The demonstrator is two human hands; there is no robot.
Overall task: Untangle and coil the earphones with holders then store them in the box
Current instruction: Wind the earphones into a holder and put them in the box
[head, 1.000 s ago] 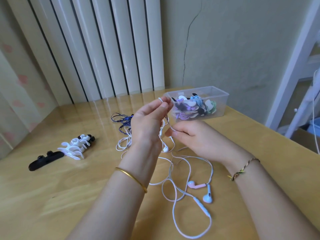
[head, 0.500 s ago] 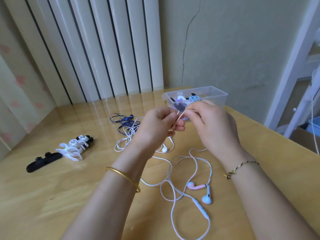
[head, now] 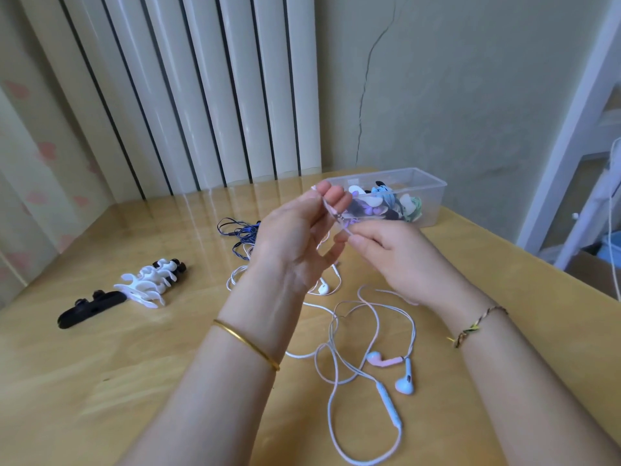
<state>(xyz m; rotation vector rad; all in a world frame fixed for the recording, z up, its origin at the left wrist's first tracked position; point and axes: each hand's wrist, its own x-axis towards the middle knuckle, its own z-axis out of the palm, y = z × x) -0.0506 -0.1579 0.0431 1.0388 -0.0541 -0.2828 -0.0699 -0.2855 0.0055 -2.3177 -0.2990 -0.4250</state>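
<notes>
My left hand [head: 295, 237] is raised above the table, its fingertips pinching a thin white earphone cord. My right hand [head: 393, 257] pinches the same cord just below and to the right. The cord trails down to pink-and-blue earbuds [head: 396, 371] lying near the front of the table. A white earbud [head: 323, 289] and a dark blue tangled earphone [head: 240, 232] lie behind my left hand. The clear plastic box [head: 433, 200] at the back holds several coiled earphones. White holders [head: 151, 280] and a black holder [head: 90, 307] lie at the left.
The wooden table [head: 100, 381] meets a white radiator and wall at the back. Its right edge runs diagonally past the box, with white furniture and a cardboard box [head: 591, 270] beyond it.
My left hand has lifted and opened its palm toward me, while my right hand has dropped lower and right, stretching the cord between them.
</notes>
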